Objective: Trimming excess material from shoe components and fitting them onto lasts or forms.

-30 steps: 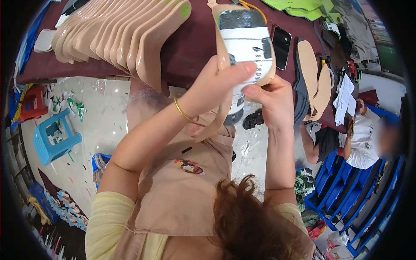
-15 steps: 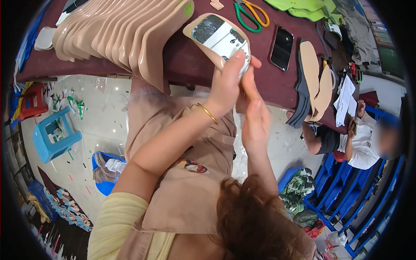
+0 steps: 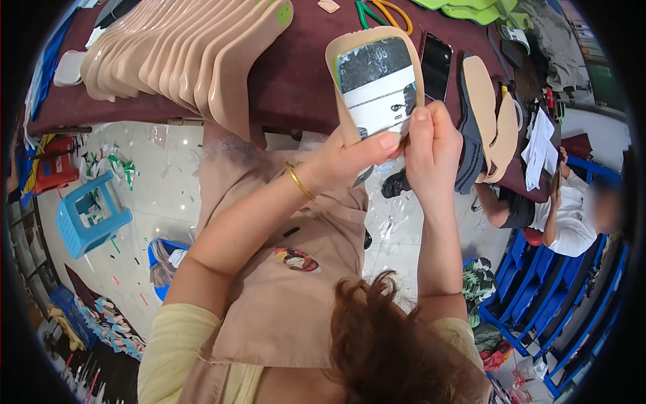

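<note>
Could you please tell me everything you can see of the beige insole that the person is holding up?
The beige foam-like shoe insole is held upright above the dark red table, rounded end uppermost. A sticker, black at the top and white below, covers most of its face, leaving a beige rim; thin green shows at its left edge. The left hand pinches its lower edge from the left and the right hand grips the lower right. Its bottom end is hidden behind the fingers.

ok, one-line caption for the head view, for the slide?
Both hands, left hand and right hand, hold a beige shoe insole with a black-and-white label above a maroon table.
</note>
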